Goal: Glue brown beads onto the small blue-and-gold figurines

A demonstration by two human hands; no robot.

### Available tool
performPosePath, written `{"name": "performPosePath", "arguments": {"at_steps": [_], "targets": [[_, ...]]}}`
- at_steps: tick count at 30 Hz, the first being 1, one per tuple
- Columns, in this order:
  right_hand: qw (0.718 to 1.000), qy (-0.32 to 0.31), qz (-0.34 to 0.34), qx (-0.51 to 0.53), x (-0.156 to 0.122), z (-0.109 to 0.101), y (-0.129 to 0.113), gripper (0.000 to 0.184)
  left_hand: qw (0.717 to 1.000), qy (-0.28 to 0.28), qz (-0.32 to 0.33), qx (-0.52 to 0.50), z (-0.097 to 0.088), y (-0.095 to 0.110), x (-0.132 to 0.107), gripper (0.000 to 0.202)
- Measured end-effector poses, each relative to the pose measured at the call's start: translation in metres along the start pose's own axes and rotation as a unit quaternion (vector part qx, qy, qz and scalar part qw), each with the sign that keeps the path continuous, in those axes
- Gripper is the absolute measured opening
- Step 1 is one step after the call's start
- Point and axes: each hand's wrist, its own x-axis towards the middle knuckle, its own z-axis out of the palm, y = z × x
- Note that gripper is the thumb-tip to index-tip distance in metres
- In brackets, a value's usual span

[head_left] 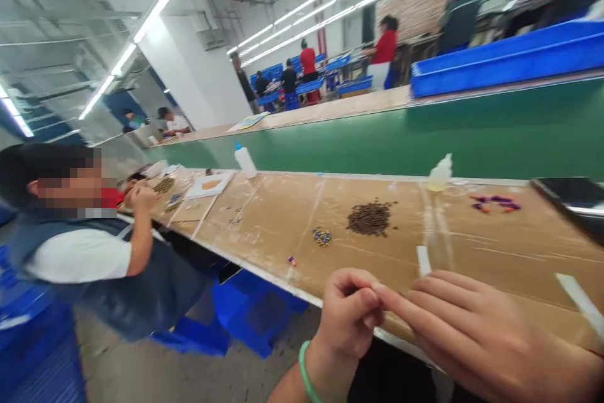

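Tan bench edge (283,283) under pinched left hand (349,315), extended right hand (481,334) beside it

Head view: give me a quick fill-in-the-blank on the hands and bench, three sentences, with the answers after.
The left hand wears a ____ bangle.
The white squeeze bottle has a ____ cap.
The co-worker beside the bench wears a dark ____ over a white shirt.

Missing words: green; blue; vest.

The bangle (306,373) is pale green, the bench top (283,227) tan streaked with white, the conveyor belt (377,139) green, the plastic bins (504,57) bright blue, a co-worker's shirt (384,48) red.
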Motion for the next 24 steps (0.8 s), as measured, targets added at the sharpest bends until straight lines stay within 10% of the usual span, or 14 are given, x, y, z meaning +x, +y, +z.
{"name": "performPosePath", "arguments": {"at_steps": [17, 20, 24], "targets": [[0.996, 0.008, 0.071, -0.055, 0.002, -0.059, -0.001, 0.032, 0.978, -0.174, -0.104, -0.041, 0.047, -0.014, 0.021, 0.038], [0.984, 0.047, 0.162, 0.053, 0.006, -0.077, -0.022, 0.027, 0.976, -0.185, -0.106, -0.036, 0.049, -0.014, 0.025, 0.037], [0.896, 0.074, 0.358, 0.252, 0.003, -0.102, -0.079, 0.024, 0.977, -0.201, -0.066, -0.034, 0.05, -0.014, 0.032, 0.036]]}}
